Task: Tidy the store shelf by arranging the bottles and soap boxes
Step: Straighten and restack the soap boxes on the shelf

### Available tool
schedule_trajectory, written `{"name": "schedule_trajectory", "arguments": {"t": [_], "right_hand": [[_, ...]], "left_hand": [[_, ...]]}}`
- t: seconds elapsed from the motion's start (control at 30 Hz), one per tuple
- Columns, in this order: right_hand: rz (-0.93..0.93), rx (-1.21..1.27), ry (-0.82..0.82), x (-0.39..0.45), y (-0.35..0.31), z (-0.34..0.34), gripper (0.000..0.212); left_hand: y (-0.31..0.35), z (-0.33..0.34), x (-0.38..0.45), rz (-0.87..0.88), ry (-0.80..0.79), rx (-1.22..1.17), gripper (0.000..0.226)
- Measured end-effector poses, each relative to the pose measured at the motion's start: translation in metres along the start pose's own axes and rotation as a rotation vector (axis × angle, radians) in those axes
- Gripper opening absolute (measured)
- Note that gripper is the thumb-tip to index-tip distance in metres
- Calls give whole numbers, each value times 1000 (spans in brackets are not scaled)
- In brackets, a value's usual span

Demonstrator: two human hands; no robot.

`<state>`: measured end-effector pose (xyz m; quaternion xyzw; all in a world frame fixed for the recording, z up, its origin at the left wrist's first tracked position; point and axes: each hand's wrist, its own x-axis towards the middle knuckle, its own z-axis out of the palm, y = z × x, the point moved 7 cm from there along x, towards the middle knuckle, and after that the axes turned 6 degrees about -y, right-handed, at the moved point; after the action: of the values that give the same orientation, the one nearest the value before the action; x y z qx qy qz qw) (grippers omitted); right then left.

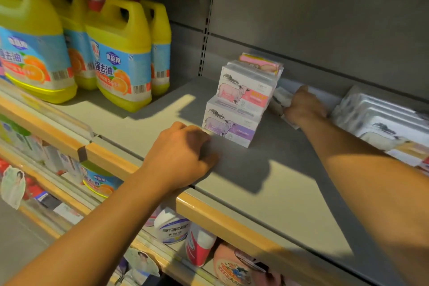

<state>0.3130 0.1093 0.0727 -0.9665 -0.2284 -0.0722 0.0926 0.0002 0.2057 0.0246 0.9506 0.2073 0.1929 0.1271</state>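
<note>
Right hand is deep at the back of the grey metal shelf, fingers curled round a small white soap box that lies just beside the stack, between it and the pile on the right. Left hand sits knuckles-up near the front lip, fingers folded under with nothing visibly in them; it looks to be simply resting there.

How will that box handle? By my reckoning, light and stiff: thin card, square corners, easy to crush if squeezed at the middle, so take it across the short ends or flat top and bottom. The glossy wrap may be a bit slippery. The yellow plastic detergent jugs with blue orange-printed labels are another matter: heavy, sloshing, best lifted by the moulded handle, with a palm under the base.

Now the count. Jugs on this shelf: four in view, two in front, two behind, standing well apart from the soap. The stack of white goat-print soap boxes: a purple-banded one at the bottom front, a pink-banded one above, at least two more behind, the rearmost pink-topped. On the right, a blurred pile of white goat-print boxes, too smeared to count.
</note>
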Motion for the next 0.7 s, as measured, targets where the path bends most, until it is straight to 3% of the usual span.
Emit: {"name": "schedule_trajectory", "arguments": {"t": [0.23, 0.37, 0.43, 0.53, 0.6, 0.7], "right_hand": [[-146, -33, 231, -83, -1, -61, 41], [-177, 53, 288, -132, 11, -96, 39], [-139, 201, 231, -157, 25, -103, 39], [-179, 610, 97, -197, 48, -104, 35], [-221, 762, -24, -220, 62, -99, 28], [-242, 958, -200, -245, 85, -87, 16]], "left_hand": [[4, -2, -1, 7, -8, -20, 32], [10, -9, -4, -70, -36, -119, 34], [23, -14, -9, -78, 36, -223, 34], [65, -17, -16, 6, 112, -439, 33], [97, -11, -17, 48, 32, -659, 34], [144, 6, -22, 74, -213, -1141, 24]]}}
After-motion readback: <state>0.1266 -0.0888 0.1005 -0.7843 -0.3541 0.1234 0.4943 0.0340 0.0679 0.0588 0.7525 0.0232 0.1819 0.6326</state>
